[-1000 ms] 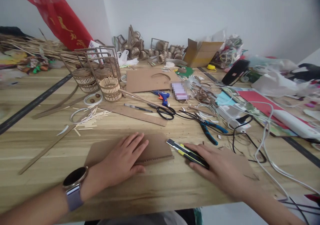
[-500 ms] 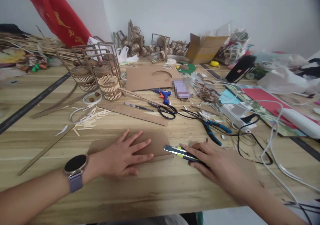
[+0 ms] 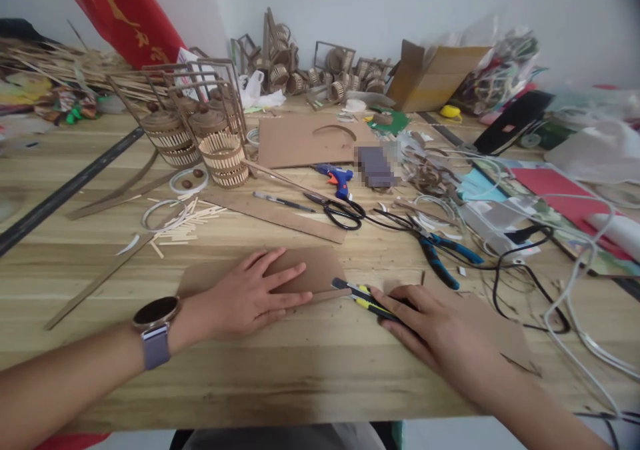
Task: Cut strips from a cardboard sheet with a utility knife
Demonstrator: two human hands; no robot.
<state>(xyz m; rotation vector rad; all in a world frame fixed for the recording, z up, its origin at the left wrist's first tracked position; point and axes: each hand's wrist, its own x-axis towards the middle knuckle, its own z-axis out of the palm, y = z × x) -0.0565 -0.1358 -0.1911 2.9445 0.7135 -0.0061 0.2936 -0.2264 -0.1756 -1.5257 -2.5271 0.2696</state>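
Observation:
My left hand (image 3: 260, 291) lies flat with spread fingers on a piece of brown cardboard (image 3: 320, 267). A watch (image 3: 156, 313) with a purple band is on that wrist. In my right hand (image 3: 425, 320) is a yellow and black utility knife (image 3: 367, 300), its blade end at the cardboard's right edge. A narrow strip of cardboard (image 3: 327, 295) runs along the near edge, between my left fingers and the knife. Under my right forearm lies another cardboard piece (image 3: 493, 330), partly hidden.
Beyond my hands lie scissors (image 3: 345, 213), a pen (image 3: 283, 201), blue-handled pliers (image 3: 440, 260) and a blue glue gun (image 3: 337, 180). Small slatted buckets (image 3: 223, 161) stand at the left, near thin wooden sticks (image 3: 185, 223). White cables (image 3: 565, 290) run down the right side.
The view has shifted slightly. The narrow strip at the near edge now stands out more from the cardboard. My left hand stays pressed on it, and the knife remains at the right edge.

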